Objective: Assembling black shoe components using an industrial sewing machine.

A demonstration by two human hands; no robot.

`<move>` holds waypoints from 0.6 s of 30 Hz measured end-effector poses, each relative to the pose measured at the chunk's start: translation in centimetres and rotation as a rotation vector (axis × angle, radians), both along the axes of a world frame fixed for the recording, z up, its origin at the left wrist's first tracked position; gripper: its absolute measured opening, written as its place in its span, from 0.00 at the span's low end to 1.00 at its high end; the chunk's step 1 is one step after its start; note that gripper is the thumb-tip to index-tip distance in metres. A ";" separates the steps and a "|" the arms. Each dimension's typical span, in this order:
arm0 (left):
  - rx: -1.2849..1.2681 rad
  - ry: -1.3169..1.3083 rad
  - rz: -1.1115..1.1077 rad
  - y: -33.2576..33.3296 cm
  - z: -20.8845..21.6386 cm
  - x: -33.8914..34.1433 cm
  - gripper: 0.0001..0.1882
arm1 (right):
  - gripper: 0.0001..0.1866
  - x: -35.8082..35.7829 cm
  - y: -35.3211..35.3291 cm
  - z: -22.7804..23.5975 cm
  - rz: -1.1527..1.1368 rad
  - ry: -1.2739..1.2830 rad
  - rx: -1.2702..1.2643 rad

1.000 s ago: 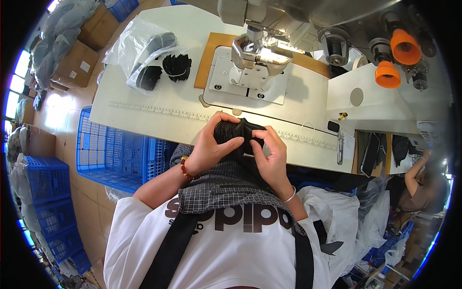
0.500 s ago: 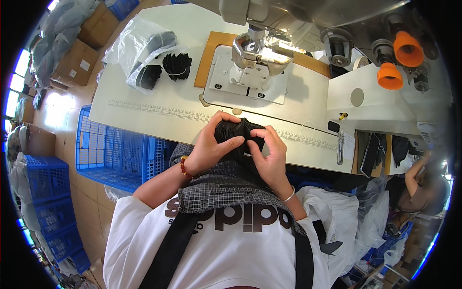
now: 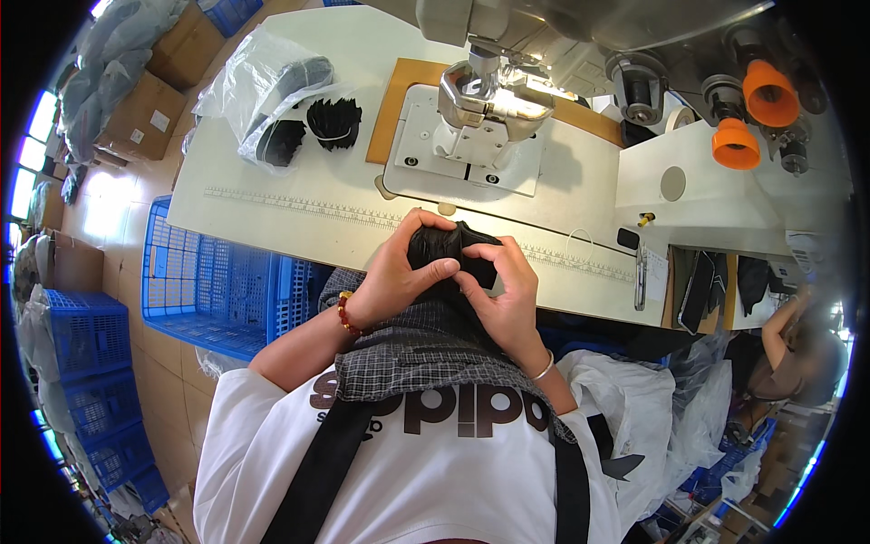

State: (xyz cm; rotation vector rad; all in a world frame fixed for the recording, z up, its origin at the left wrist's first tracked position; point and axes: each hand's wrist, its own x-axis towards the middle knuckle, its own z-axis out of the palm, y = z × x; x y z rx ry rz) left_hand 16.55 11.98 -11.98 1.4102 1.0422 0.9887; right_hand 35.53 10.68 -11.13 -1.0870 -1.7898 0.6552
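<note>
A thick bundle of black fabric pieces (image 3: 435, 245) is held at the front edge of the sewing table, above my lap. My left hand (image 3: 399, 272) grips its left side, fingers over the top and thumb across the front. At the bundle's right side, my right hand (image 3: 509, 299) is closed, its index finger curled on a black layer that stands apart from the rest. The right thumb reaches close to the left thumb. Beyond my hands stands a sewing machine head (image 3: 494, 113) over its metal plate (image 3: 426, 150).
On the white table (image 3: 272, 218) lie a tied black bundle (image 3: 333, 124) and a clear plastic bag (image 3: 258, 77) with dark pieces. A blue crate (image 3: 213, 308) stands at left below the edge. Orange cones (image 3: 770, 93) hang upper right. Another person (image 3: 797, 358) sits far right.
My right thumb has shifted left and up, nearer the left thumb, and the right fingers have moved slightly over the bundle. My left hand keeps its hold.
</note>
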 end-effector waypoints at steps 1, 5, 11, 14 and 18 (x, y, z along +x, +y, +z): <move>-0.001 -0.012 -0.001 0.0 0.0 0.0 0.25 | 0.12 0.0 0.0 0.0 -0.001 -0.010 -0.017; -0.022 -0.034 0.004 -0.1 0.0 0.1 0.23 | 0.11 0.1 0.1 -0.1 -0.020 0.003 -0.035; -0.048 -0.056 0.013 -0.1 0.3 0.2 0.23 | 0.12 -0.2 0.1 -0.2 -0.028 0.030 0.023; -0.065 -0.041 0.020 -0.1 0.5 0.2 0.24 | 0.13 -0.1 -0.1 -0.1 -0.003 -0.031 -0.014; -0.060 -0.041 0.028 0.0 0.6 0.3 0.25 | 0.16 0.0 -0.1 0.1 0.012 -0.071 0.023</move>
